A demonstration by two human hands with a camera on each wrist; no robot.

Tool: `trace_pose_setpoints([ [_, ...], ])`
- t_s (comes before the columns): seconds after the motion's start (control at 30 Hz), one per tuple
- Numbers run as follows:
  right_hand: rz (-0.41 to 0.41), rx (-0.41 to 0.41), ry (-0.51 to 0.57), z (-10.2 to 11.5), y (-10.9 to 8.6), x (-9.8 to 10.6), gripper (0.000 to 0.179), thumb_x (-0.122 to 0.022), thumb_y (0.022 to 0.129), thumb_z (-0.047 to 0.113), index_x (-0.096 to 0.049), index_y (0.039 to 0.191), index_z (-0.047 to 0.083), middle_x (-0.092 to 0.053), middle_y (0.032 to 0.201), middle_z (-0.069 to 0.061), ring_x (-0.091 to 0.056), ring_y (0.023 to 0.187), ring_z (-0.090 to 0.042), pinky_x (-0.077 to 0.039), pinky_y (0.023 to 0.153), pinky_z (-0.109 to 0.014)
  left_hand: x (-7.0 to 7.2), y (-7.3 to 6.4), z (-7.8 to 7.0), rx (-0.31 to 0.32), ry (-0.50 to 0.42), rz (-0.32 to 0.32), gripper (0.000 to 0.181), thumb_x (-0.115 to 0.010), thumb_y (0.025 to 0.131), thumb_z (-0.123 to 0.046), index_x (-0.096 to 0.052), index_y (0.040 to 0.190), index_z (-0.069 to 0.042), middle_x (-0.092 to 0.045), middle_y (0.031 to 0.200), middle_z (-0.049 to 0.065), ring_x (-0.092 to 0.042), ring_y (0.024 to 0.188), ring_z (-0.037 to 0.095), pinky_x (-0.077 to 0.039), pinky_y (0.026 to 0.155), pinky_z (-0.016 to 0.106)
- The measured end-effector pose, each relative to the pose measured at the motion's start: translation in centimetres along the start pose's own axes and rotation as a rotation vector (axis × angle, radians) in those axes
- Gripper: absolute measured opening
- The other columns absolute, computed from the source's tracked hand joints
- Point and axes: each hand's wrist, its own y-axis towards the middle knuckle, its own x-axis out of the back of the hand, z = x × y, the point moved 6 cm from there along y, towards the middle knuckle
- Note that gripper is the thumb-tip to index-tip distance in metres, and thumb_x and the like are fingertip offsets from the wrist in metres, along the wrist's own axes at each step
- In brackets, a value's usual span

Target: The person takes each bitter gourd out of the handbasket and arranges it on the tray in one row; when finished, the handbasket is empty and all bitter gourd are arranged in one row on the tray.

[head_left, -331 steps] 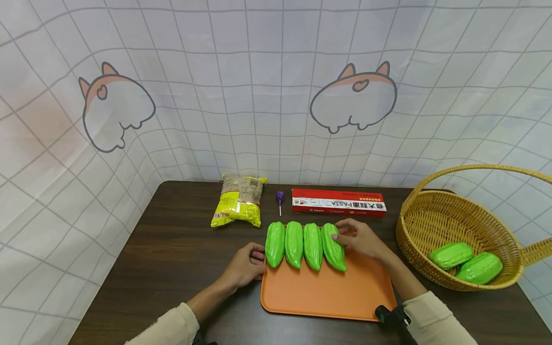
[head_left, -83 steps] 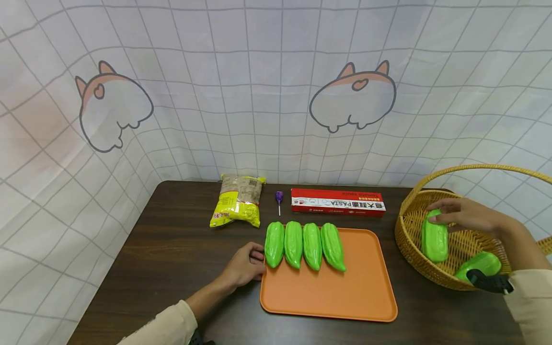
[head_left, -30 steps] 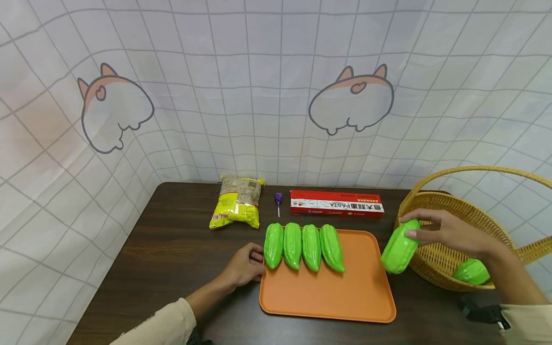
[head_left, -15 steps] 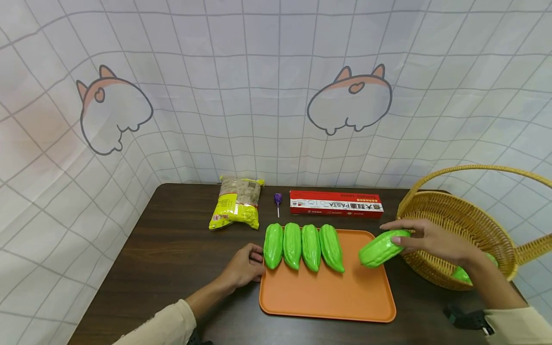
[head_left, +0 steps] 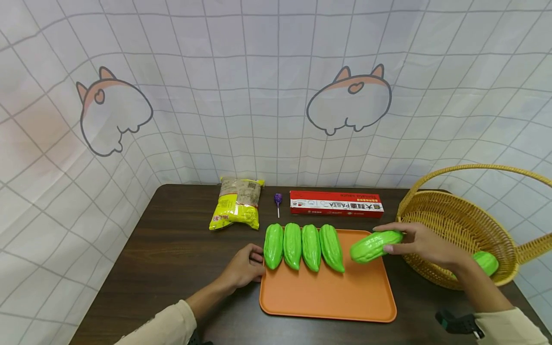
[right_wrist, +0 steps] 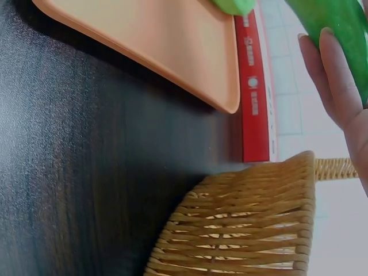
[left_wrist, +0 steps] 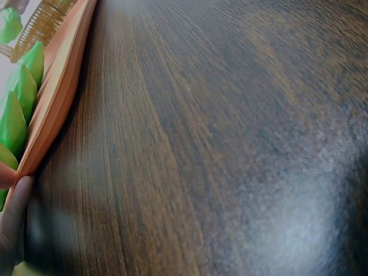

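My right hand [head_left: 424,244] grips a glossy green bitter melon [head_left: 373,247], tilted, over the right back part of the orange tray [head_left: 327,297]. The right wrist view shows its fingers along the held melon [right_wrist: 339,34]. Several more bitter melons [head_left: 311,247] lie side by side along the back left of the tray, narrow ends toward the front. My left hand [head_left: 241,268] is at the tray's left edge. In the left wrist view, thumb and finger of that left hand [left_wrist: 12,215] pinch the tray's rim [left_wrist: 57,109].
A wicker basket [head_left: 457,215] with a tall handle stands to the right, one bitter melon [head_left: 486,262] inside. Behind the tray lie a yellow bag [head_left: 237,203], a purple lollipop [head_left: 278,199] and a red pasta box [head_left: 336,203]. A patterned curtain [head_left: 233,96] hangs behind the table.
My right hand took a bitter melon out of the basket and carried it left over the tray, turning it sideways. Earlier it set the row's rightmost melon. My left hand has stayed put.
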Motion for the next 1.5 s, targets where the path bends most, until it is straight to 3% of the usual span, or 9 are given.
trace_pose_setpoints([
  [0.27,0.014,0.026,-0.004,-1.0,0.3,-0.9,0.054,-0.070,0.091,0.006,-0.051,0.141,0.000,-0.063,0.113,-0.015,-0.068,0.091,-0.017,-0.061,0.077,-0.033,0.0,-0.1,0.0,0.001,0.003,-0.003,0.055,-0.071,0.074,0.003,-0.053,0.126,0.006,-0.060,0.110,0.020,-0.067,0.086,0.020,-0.063,0.064,0.037],
  [0.57,0.019,0.089,0.017,-1.3,0.7,-1.7,0.048,-0.067,0.092,0.002,-0.052,0.137,0.001,-0.064,0.112,-0.014,-0.066,0.092,-0.016,-0.060,0.077,-0.032,0.0,0.0,0.1,0.008,0.006,0.011,0.055,-0.072,0.075,0.002,-0.053,0.126,0.006,-0.059,0.110,0.019,-0.067,0.087,0.019,-0.063,0.064,0.035],
  [0.87,0.013,0.022,-0.031,-1.4,0.7,-1.9,0.026,-0.063,0.096,0.007,-0.061,0.121,0.002,-0.066,0.101,-0.013,-0.065,0.087,-0.015,-0.059,0.075,-0.031,0.0,0.0,0.1,0.003,0.000,0.005,0.055,-0.072,0.075,0.002,-0.053,0.126,0.006,-0.060,0.109,0.019,-0.067,0.086,0.019,-0.063,0.064,0.036],
  [1.17,0.042,-0.014,-0.033,-2.0,0.9,-2.1,0.041,-0.055,0.102,0.012,-0.050,0.142,0.003,-0.059,0.123,-0.018,-0.064,0.098,-0.015,-0.058,0.083,-0.030,0.0,0.1,0.1,0.008,0.009,0.008,0.055,-0.073,0.075,0.001,-0.053,0.127,0.005,-0.060,0.110,0.019,-0.067,0.086,0.019,-0.063,0.064,0.035],
  [1.33,0.056,-0.065,-0.032,-2.2,1.1,-2.3,0.036,-0.051,0.104,0.016,-0.051,0.138,0.005,-0.060,0.118,-0.017,-0.064,0.096,-0.017,-0.059,0.084,-0.034,0.0,0.3,0.2,0.010,0.012,0.017,0.055,-0.073,0.075,0.000,-0.053,0.126,0.005,-0.059,0.110,0.018,-0.066,0.087,0.019,-0.063,0.065,0.034],
  [1.5,0.048,-0.094,0.011,-2.2,1.3,-2.7,0.036,-0.049,0.105,0.017,-0.044,0.137,0.000,-0.058,0.118,-0.019,-0.064,0.103,-0.025,-0.058,0.089,-0.034,0.0,0.2,0.2,0.012,0.018,0.018,0.055,-0.073,0.075,-0.001,-0.053,0.126,0.005,-0.059,0.110,0.018,-0.066,0.087,0.019,-0.063,0.066,0.035],
])
